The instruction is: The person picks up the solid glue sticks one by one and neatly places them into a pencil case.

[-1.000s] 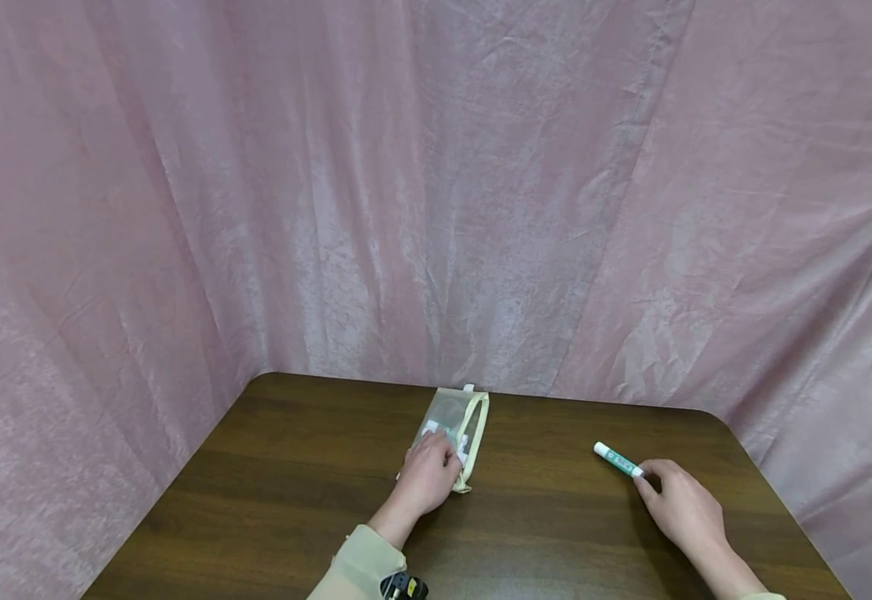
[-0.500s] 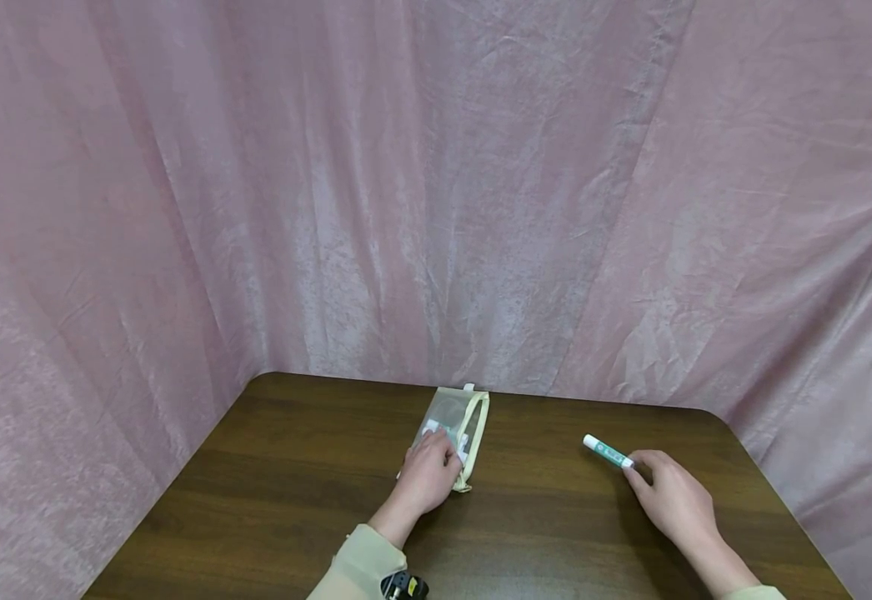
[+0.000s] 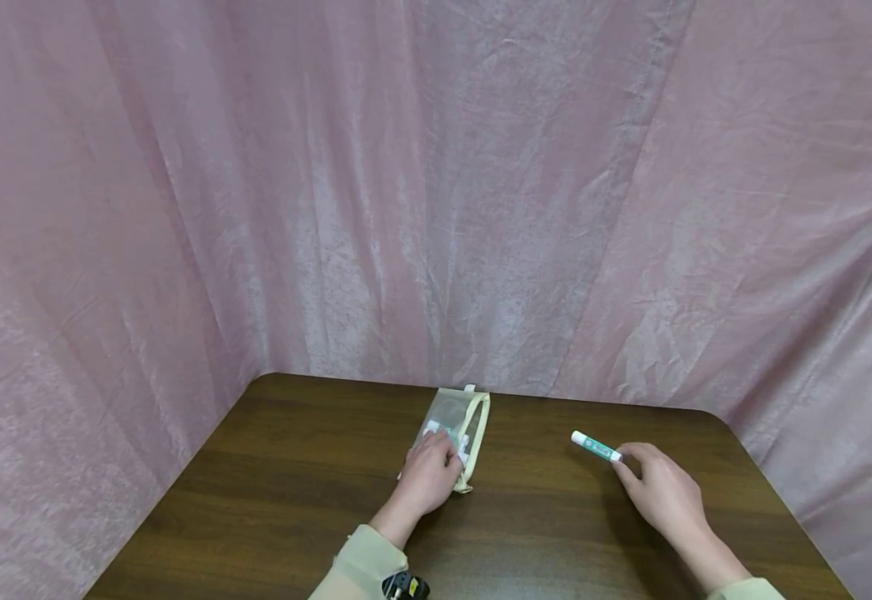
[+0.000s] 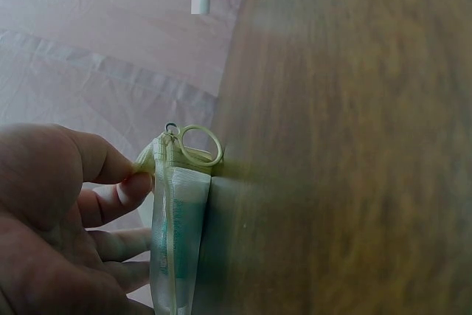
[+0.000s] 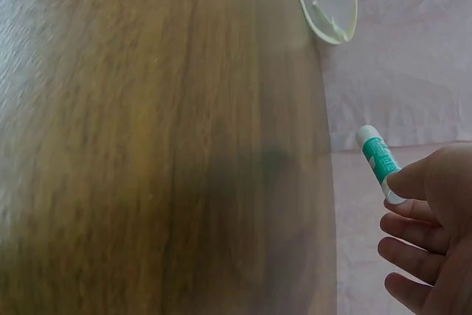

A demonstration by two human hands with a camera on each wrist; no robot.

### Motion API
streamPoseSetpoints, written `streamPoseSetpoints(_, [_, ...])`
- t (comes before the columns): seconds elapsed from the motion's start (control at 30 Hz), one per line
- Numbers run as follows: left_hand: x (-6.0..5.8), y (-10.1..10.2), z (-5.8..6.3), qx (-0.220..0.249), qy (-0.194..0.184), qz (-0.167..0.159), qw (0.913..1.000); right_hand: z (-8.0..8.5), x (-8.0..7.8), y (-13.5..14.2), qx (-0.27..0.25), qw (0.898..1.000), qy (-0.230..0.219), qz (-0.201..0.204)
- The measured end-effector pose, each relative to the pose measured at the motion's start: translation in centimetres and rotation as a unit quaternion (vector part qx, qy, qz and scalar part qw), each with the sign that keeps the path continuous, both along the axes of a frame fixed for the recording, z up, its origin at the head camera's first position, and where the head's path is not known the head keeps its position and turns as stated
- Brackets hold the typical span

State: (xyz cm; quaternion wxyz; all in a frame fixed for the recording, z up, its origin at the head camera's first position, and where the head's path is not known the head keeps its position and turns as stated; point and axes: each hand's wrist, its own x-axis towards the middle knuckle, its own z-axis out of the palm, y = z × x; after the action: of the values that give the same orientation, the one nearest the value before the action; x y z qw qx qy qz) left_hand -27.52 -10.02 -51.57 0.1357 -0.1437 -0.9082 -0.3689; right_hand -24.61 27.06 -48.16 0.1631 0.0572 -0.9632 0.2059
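A see-through zip pouch (image 3: 443, 408) with cream edging lies near the far side of the table, its mouth gaping to the right. My left hand (image 3: 428, 472) rests over its near end; in the left wrist view the thumb and forefinger pinch the pouch's cream corner beside a ring pull (image 4: 201, 145). Through the clear wall shows a green-and-white tube (image 4: 184, 234). Off to the right, my right hand (image 3: 664, 487) pinches a green-and-white glue stick (image 3: 596, 446) by one end between thumb and forefinger. Its white cap points left, towards the pouch, above the table.
The brown wooden table (image 3: 293, 467) has rounded far corners. Pink velvet curtains (image 3: 346, 208) hang behind it and at both sides. A black device (image 3: 404, 586) is strapped at the left wrist by the sleeve.
My right hand has carried the glue stick left and slightly away from me, closer to the pouch. The left hand and the pouch have stayed in place.
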Motion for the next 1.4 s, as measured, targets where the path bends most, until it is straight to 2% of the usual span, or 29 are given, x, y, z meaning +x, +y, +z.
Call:
streamPoseSetpoints(0.17, [0.5,0.1,1.0,-0.004,-0.026,-0.001,0.9996,0.2,-0.2,-0.7,-0.003,1.0,0.005,0.005])
streamPoseSetpoints(0.73, [0.5,0.1,1.0,-0.014,-0.032,0.002,0.9994,0.2,-1.0,-3.1,-0.008,0.999,0.026,0.021])
streamPoseSetpoints(0.83, [0.4,0.0,0.7,0.002,-0.026,-0.003,0.9996,0.2,-1.2,-3.5,-0.009,0.999,0.031,0.024])
streamPoseSetpoints(0.97, [-0.5,-0.1,-0.8,0.01,-0.003,0.0,1.0,0.2,-1.4,-4.2,-0.011,0.999,0.041,0.031])
streamPoseSetpoints(1.07, [-1.3,-0.1,-2.2,-0.01,0.014,0.012,0.9998,0.2,-1.7,-4.6,-0.014,0.998,0.045,0.037])
streamPoseSetpoints(1.2, [-0.7,-0.1,-1.1,-0.002,0.002,0.002,1.0,0.2,-1.9,-5.1,-0.017,0.998,0.04,0.042])
streamPoseSetpoints(1.3, [0.3,0.0,0.7,0.007,-0.019,-0.006,0.9998,0.2,-2.1,-5.5,-0.019,0.998,0.038,0.044])
streamPoseSetpoints(1.4, [0.5,0.1,1.2,-0.007,-0.03,0.001,0.9995,0.3,-2.3,-5.9,-0.02,0.998,0.037,0.046])
